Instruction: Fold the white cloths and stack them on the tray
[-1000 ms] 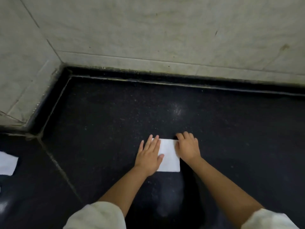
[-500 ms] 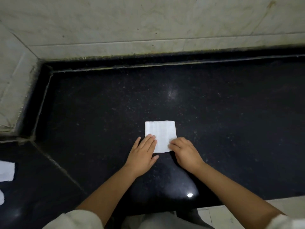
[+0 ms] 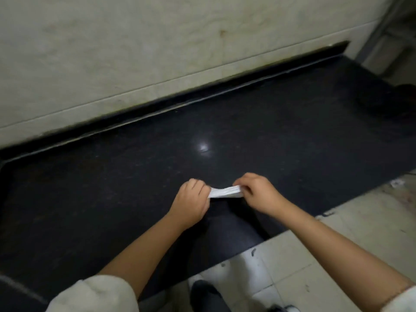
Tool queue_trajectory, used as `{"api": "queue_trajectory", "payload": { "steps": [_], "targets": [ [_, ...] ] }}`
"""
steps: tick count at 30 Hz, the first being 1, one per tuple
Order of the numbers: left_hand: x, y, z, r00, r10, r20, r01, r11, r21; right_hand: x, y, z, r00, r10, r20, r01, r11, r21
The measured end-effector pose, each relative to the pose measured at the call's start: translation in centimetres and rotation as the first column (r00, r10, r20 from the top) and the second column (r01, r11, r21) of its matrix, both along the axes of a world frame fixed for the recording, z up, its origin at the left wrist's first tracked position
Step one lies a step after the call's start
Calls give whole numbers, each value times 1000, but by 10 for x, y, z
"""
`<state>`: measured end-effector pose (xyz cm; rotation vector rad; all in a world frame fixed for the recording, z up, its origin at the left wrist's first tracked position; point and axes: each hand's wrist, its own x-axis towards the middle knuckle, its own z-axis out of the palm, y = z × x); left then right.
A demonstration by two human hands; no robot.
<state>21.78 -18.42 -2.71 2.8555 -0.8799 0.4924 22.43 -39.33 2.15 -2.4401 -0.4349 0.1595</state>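
Observation:
A folded white cloth [image 3: 225,192] is held just above the black stone counter [image 3: 112,188], seen almost edge-on as a thin white strip. My left hand [image 3: 191,200] grips its left end with curled fingers. My right hand [image 3: 256,192] pinches its right end. Both hands are close together near the counter's front edge. No tray is clearly in view; a dark round object [image 3: 394,104] sits at the far right of the counter, too dim to identify.
A pale tiled wall [image 3: 157,52] rises behind the counter. Light floor tiles [image 3: 315,255] lie at the lower right beyond the counter's front edge. A dark shoe [image 3: 204,296] shows at the bottom.
The cloth lay flat on the counter under my hands; now both hands have picked it up by its ends. The view has swung to the right, and the other cloths at left are out of sight.

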Motion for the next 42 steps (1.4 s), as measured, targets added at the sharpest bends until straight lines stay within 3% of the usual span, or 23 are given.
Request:
{"api": "queue_trajectory", "payload": {
  "steps": [4, 8, 14, 20, 27, 31, 37, 42],
  "targets": [
    [25, -129, 29, 978, -205, 32, 207, 977, -54, -16, -140, 31, 990, -141, -17, 141, 990, -33],
    [40, -264, 62, 938, -347, -19, 346, 937, -35, -33, -265, 57, 959, -274, 78, 281, 954, -104],
    [58, -433, 119, 902, -375, -215, 349, 925, -152, -28, -421, 106, 884, -411, 222, 454, 867, -204],
    [123, -573, 151, 894, -422, -151, 404, 905, -132, 21, -552, 155, 838, -472, 273, 534, 813, -232],
    [244, -716, 200, 873, -459, -162, 445, 888, -121, 136, -689, 212, 865, -425, 265, 490, 828, -271],
    [311, -769, 242, 884, -434, -174, 405, 897, -179, 207, -746, 249, 863, -439, 250, 496, 830, -255],
    [386, -824, 293, 940, -311, -139, 251, 909, -334, 307, -816, 283, 881, -441, 175, 452, 891, -31],
    [447, -874, 316, 921, -210, -327, 0, 841, -541, 401, -867, 306, 921, -385, 54, 373, 914, 157]
  ]
}}
